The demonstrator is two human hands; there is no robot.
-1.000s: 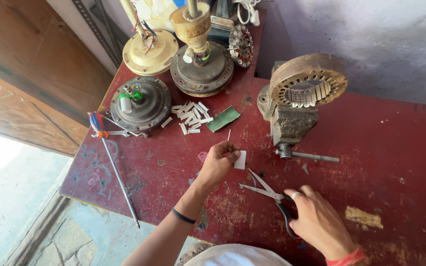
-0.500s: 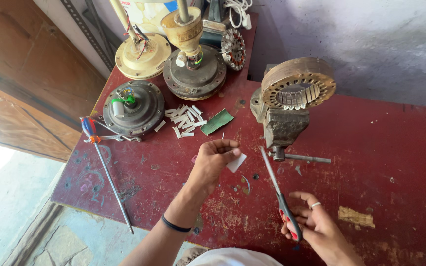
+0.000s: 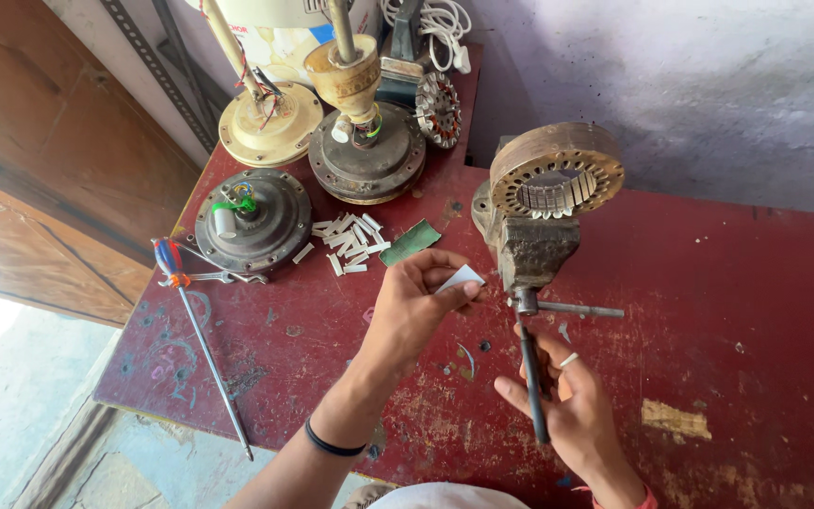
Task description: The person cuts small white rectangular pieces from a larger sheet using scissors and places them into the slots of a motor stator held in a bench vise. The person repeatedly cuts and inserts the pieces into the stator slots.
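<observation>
- I see the red table [image 3: 727, 283] carrying a vise [image 3: 531, 247] clamping a slotted stator [image 3: 558, 174]
- My right hand [image 3: 572, 410] grips closed scissors [image 3: 531, 382], rigid steel, safest by the handles
- My left hand [image 3: 416, 306] pinches a white paper slip [image 3: 462, 278] near the vise; light, flimsy, held by its edge

Worn red table [image 3: 708, 283], whitewashed wall [image 3: 690, 85], wooden door [image 3: 40, 141], sunlit floor [image 3: 2, 396].

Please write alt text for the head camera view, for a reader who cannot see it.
Over a worn red table, the left hand pinches a small white paper piece while the right hand holds scissors, beside a vise clamping a ring-shaped motor core. Fan motors stand behind.
</observation>
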